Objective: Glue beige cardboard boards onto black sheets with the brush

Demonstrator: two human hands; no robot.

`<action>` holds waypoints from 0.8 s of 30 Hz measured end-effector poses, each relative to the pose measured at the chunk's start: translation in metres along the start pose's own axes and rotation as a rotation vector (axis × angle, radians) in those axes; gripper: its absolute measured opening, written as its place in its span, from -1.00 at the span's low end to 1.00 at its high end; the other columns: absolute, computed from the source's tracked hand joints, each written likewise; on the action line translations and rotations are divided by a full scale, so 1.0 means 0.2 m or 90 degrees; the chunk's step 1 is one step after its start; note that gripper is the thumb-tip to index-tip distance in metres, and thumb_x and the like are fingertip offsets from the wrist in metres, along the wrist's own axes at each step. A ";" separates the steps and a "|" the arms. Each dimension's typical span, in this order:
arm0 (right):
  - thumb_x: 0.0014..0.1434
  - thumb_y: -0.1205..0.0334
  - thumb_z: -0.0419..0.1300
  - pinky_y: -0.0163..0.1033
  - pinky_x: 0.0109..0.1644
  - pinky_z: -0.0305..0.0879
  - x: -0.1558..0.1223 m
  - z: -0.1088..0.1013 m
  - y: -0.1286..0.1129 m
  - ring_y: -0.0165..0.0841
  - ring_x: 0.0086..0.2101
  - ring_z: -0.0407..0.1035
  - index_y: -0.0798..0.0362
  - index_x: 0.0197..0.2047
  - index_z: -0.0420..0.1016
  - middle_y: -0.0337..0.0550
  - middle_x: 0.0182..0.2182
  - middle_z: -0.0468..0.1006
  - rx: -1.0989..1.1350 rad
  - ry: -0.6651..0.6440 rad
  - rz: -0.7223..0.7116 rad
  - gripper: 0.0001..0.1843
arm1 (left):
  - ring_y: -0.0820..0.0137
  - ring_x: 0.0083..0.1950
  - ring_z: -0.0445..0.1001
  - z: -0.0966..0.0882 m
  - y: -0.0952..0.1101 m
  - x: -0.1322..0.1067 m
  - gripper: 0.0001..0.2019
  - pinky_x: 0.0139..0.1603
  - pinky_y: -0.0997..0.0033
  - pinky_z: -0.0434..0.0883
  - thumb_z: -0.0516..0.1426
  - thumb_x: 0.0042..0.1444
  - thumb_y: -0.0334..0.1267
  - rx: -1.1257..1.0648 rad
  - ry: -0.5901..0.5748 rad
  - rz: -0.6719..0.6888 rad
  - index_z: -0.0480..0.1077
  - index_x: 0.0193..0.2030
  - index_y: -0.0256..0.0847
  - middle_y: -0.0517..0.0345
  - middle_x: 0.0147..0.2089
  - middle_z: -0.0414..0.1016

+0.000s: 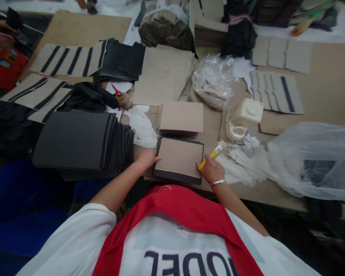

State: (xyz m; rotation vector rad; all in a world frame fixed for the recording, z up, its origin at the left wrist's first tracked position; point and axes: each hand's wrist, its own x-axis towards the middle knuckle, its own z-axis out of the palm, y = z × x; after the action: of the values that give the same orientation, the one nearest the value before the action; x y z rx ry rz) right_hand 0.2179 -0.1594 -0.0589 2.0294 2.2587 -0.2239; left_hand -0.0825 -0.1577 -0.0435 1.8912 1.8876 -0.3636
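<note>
A beige panel (179,158) lies on a slightly larger black panel (172,177) at the table's front edge, in front of my body. My left hand (147,158) grips the left edge, its thumb on the beige panel; its other fingers are mostly hidden. My right hand (212,169) is closed round a brush (212,154) with a yellow handle, bristles pointing up and away. Its fingertips touch the right edge of the panels. Just behind them stands a stack of beige panels (181,117). To the left is a tall stack of black panels (74,140).
A cut-open plastic jug (244,119) stands right of the stacks, near torn paper scraps (247,163) and a clear plastic bag (316,161). A red-tipped glue bottle (122,97) is behind left. Large beige sheets (163,73) lie further back. Another person's hand (0,36) shows far left.
</note>
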 end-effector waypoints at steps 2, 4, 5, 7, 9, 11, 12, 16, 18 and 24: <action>0.09 -0.03 0.14 -0.23 -0.35 0.20 0.03 -0.02 0.01 -0.23 -0.36 0.38 0.14 -0.09 0.29 0.02 -0.37 0.48 0.039 0.070 -0.015 -0.55 | 0.15 -0.13 0.41 -0.02 0.07 -0.01 -0.68 -0.19 0.29 0.30 0.10 0.07 -0.03 0.039 0.093 0.028 0.42 -0.22 -0.28 -0.16 -0.17 0.45; 0.14 0.07 0.09 -0.16 -0.23 0.29 0.08 0.01 -0.01 -0.22 -0.28 0.38 0.13 -0.05 0.27 0.04 -0.29 0.48 0.119 0.164 -0.075 -0.62 | 0.15 0.06 0.33 0.00 0.17 0.00 -0.68 -0.01 0.22 0.27 0.04 0.14 -0.15 0.035 0.187 0.093 0.35 -0.02 -0.27 -0.16 0.03 0.39; 0.17 0.14 0.06 -0.14 -0.17 0.30 0.10 0.03 -0.05 -0.22 -0.23 0.38 0.12 -0.03 0.26 0.05 -0.23 0.48 0.166 0.205 -0.117 -0.67 | 0.17 0.16 0.26 0.02 0.23 0.02 -0.65 0.08 0.20 0.22 -0.01 0.17 -0.20 0.025 0.217 0.135 0.29 0.07 -0.25 -0.13 0.13 0.32; 0.18 0.29 -0.01 -0.10 -0.03 0.30 0.14 0.10 -0.13 -0.24 -0.10 0.35 0.10 -0.01 0.24 0.06 -0.11 0.46 0.247 0.253 -0.203 -0.71 | 0.25 0.30 0.08 0.09 0.34 0.07 -0.56 0.24 0.18 0.07 -0.10 0.22 -0.23 0.007 0.237 0.218 0.14 0.23 -0.24 -0.07 0.29 0.15; 0.15 0.36 -0.01 -0.04 0.08 0.24 0.17 0.18 -0.21 -0.22 0.02 0.28 0.09 -0.04 0.27 0.06 -0.01 0.42 0.275 0.256 -0.272 -0.71 | 0.28 0.36 -0.05 0.16 0.41 0.13 -0.50 0.31 0.12 -0.08 -0.13 0.23 -0.15 0.002 0.217 0.268 0.04 0.29 -0.22 -0.01 0.35 0.02; 0.11 0.39 0.03 0.03 0.14 0.18 0.17 0.23 -0.24 -0.18 0.08 0.21 0.09 -0.08 0.30 0.06 0.05 0.38 0.267 0.244 -0.302 -0.73 | 0.27 0.38 -0.09 0.22 0.41 0.16 -0.44 0.34 0.05 -0.18 -0.13 0.21 -0.04 0.002 0.196 0.268 0.00 0.32 -0.20 0.01 0.37 -0.03; 0.11 0.40 0.03 0.05 0.16 0.15 0.16 0.25 -0.23 -0.17 0.10 0.19 0.09 -0.09 0.31 0.05 0.07 0.36 0.260 0.239 -0.302 -0.74 | 0.26 0.38 -0.11 0.24 0.38 0.16 -0.41 0.34 0.03 -0.21 -0.12 0.20 0.00 -0.001 0.193 0.251 -0.02 0.32 -0.20 0.01 0.38 -0.05; 0.13 0.45 -0.01 0.03 0.15 0.17 0.13 0.28 -0.12 -0.19 0.13 0.16 0.09 -0.11 0.31 0.05 0.09 0.33 0.260 0.251 -0.235 -0.75 | 0.21 0.39 -0.14 0.29 0.22 0.10 -0.36 0.33 -0.05 -0.24 -0.08 0.17 -0.02 -0.033 0.208 0.122 -0.06 0.33 -0.26 -0.07 0.38 -0.09; 0.15 0.40 0.01 0.03 0.13 0.21 0.11 0.29 -0.06 -0.17 0.13 0.16 0.09 -0.10 0.29 0.09 0.10 0.32 0.280 0.264 -0.189 -0.77 | 0.18 0.38 -0.13 0.31 0.15 0.06 -0.38 0.32 -0.05 -0.15 -0.05 0.17 -0.08 -0.077 0.219 0.077 -0.04 0.33 -0.28 -0.12 0.38 -0.09; 0.15 0.26 0.02 0.05 0.11 0.24 0.08 0.32 -0.06 -0.19 0.05 0.24 0.11 -0.01 0.19 0.12 0.05 0.33 0.402 0.270 -0.046 -0.67 | 0.21 0.37 -0.06 0.42 0.12 -0.08 -0.37 0.30 0.12 0.05 -0.04 0.14 -0.20 -0.350 0.218 0.020 -0.10 0.31 -0.43 -0.29 0.35 -0.04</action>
State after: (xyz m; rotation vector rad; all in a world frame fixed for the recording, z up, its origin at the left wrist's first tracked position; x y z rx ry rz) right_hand 0.2026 -0.1557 -0.1237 2.4794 2.7864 -0.6392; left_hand -0.0486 -0.2119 -0.1049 1.6655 1.9009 0.4772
